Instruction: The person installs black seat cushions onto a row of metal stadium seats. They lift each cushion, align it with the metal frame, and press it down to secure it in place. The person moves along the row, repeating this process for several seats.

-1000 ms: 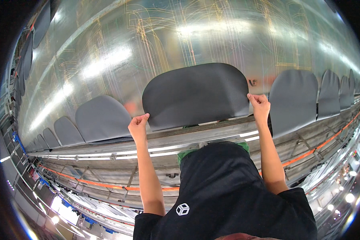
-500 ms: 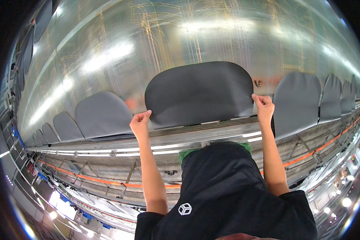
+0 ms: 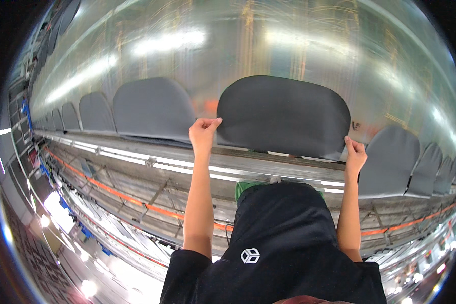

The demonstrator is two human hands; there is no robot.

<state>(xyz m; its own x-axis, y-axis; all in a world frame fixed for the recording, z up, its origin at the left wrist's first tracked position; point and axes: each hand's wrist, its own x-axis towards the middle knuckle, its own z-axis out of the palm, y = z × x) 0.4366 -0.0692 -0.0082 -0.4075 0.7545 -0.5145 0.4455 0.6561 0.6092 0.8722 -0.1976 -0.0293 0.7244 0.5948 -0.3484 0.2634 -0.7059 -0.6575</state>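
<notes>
Before me on the long shiny table lies a black, flat panel with rounded far corners (image 3: 283, 115), smooth like a fabric or foam seat-shaped piece. My left hand (image 3: 202, 134) pinches its left edge between thumb and fingertips. At the panel's lower right edge, my right hand (image 3: 355, 154) pinches it the same way. Along its near side, the panel lies close to the table's front edge, with narrow bright gaps showing beneath. What supports its underside is hidden.
Similar grey panels line the table edge: a large one (image 3: 152, 109) on the left, another (image 3: 390, 162) on the right, several more beyond each. The table (image 3: 228, 50) has a scratched, reflective surface. An orange strip (image 3: 172, 213) runs along the structure below its front edge.
My view has turned, so the panel and both hands appear farther right and tilted downward to the right. Both hands keep their pinch on the panel's edges.
</notes>
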